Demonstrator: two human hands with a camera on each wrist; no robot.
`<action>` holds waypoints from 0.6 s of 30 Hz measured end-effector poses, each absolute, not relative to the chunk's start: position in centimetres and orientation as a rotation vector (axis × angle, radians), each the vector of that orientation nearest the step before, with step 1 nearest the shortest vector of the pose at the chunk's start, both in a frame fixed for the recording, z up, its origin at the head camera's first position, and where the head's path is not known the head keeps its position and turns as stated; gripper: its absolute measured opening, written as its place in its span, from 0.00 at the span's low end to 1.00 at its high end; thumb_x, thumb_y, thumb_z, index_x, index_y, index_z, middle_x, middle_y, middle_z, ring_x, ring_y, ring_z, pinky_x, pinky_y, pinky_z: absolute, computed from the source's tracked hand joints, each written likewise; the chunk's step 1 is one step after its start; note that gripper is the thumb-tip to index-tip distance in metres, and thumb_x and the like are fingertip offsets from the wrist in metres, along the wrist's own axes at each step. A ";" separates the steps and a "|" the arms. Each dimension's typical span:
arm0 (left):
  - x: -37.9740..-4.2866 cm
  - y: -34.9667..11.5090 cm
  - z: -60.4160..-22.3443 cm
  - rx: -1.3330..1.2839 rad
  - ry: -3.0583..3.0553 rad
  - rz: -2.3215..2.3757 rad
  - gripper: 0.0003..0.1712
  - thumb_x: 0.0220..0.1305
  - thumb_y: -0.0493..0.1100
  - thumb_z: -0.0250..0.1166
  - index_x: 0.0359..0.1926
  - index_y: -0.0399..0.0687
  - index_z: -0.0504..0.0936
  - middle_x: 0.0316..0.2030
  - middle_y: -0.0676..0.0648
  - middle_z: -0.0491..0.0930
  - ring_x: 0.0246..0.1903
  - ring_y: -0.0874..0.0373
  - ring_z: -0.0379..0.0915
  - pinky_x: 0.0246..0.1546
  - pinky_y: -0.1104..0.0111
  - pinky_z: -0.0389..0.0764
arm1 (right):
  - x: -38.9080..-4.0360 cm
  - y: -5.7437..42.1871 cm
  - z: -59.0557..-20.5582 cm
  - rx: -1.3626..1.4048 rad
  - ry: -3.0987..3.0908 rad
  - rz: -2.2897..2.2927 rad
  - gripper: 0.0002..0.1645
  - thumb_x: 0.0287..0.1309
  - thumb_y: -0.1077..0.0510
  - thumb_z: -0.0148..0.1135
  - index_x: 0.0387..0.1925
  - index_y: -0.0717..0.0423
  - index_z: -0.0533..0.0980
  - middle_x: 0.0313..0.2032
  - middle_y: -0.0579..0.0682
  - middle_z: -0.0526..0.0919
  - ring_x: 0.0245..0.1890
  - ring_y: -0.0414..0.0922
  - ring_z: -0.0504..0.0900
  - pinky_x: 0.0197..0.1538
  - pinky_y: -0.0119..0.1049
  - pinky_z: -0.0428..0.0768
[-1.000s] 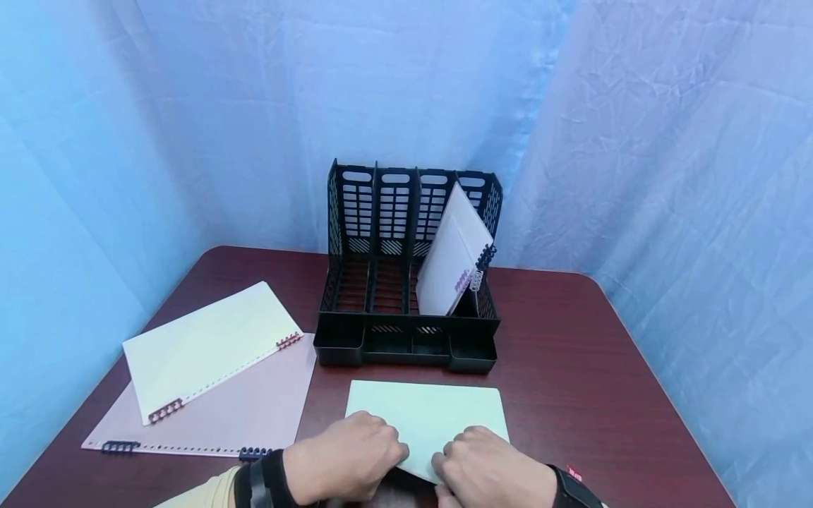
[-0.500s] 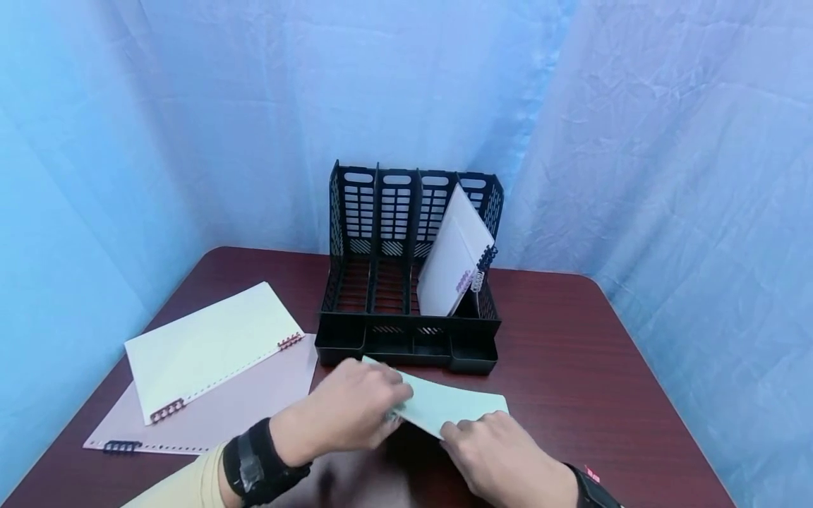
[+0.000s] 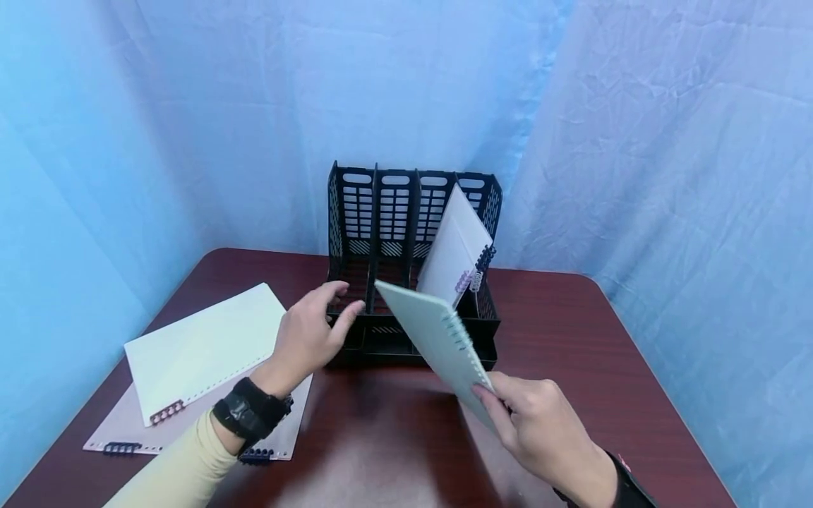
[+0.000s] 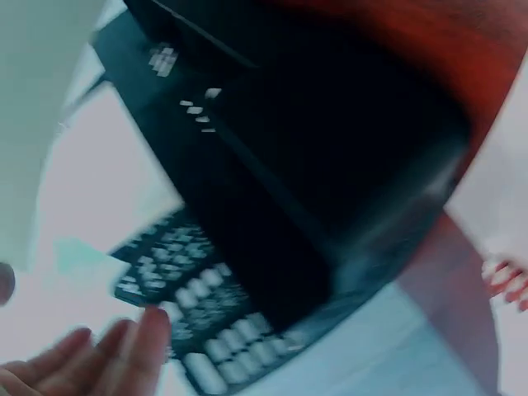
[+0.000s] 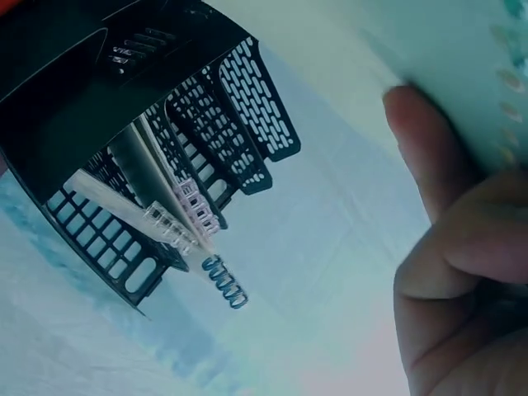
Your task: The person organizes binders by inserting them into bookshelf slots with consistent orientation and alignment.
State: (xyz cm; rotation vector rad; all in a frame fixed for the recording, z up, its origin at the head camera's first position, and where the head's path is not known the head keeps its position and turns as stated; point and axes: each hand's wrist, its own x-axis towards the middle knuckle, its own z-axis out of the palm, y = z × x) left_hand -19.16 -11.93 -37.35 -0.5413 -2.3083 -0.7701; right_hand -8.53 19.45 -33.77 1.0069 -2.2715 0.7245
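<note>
My right hand [image 3: 540,423] pinches a pale green ring-bound notebook [image 3: 432,339] by its lower end, thumb on one face. The notebook is tilted up off the table, its spiral edge facing right, and overlaps the front of the black file organizer [image 3: 394,328]. My left hand [image 3: 311,328] holds nothing, thumb and fingers spread, near the organizer's left front. Several notebooks [image 3: 454,247] with dark, purple and clear rings lean in the organizer's right part. In the right wrist view the green notebook [image 5: 462,58] fills the upper right, beside my thumb.
On the left of the table lie a cream notebook [image 3: 209,346] with red rings and, beneath it, a pinkish notebook [image 3: 121,430] with dark rings. Small trays [image 3: 387,343] run along the organizer's front. Blue curtains [image 3: 254,106] hang behind the dark red table [image 3: 571,353].
The green notebook has been lifted from the table and turned steeply upright. My left hand has let go of it and moved forward to the organizer's left side; my right hand keeps holding it.
</note>
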 end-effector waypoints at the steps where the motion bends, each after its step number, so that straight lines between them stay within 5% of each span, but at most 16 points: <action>1: -19.5 -12.2 -37.7 -0.476 -2.345 -0.781 0.26 0.65 0.57 0.59 0.54 0.42 0.75 0.44 0.43 0.80 0.41 0.52 0.77 0.35 0.56 0.81 | -8.6 19.5 -33.7 0.990 -2.247 0.747 0.13 0.48 0.67 0.67 0.27 0.46 0.73 0.19 0.33 0.66 0.17 0.27 0.54 0.18 0.17 0.58; 6: -21.2 -13.4 -39.1 -0.205 -2.529 -0.783 0.33 0.69 0.61 0.49 0.60 0.39 0.70 0.50 0.38 0.77 0.44 0.48 0.75 0.36 0.51 0.80 | -8.8 19.7 -33.5 0.903 -2.173 0.822 0.18 0.45 0.67 0.69 0.23 0.44 0.70 0.16 0.32 0.56 0.17 0.27 0.49 0.17 0.17 0.54; 12: -22.9 -14.3 -40.5 -0.055 -2.686 -0.789 0.34 0.72 0.60 0.45 0.64 0.37 0.66 0.40 0.40 0.81 0.35 0.48 0.77 0.32 0.53 0.78 | -8.8 19.3 -32.6 0.833 -2.107 0.914 0.11 0.47 0.68 0.68 0.30 0.50 0.79 0.21 0.41 0.80 0.13 0.26 0.64 0.16 0.20 0.63; 18: -24.1 -14.4 -41.2 -0.030 -2.752 -0.853 0.30 0.73 0.52 0.45 0.62 0.32 0.68 0.34 0.39 0.82 0.34 0.47 0.78 0.35 0.54 0.78 | -8.6 18.1 -30.7 0.774 -2.076 1.007 0.11 0.46 0.72 0.66 0.31 0.56 0.81 0.16 0.43 0.79 0.11 0.29 0.70 0.14 0.22 0.66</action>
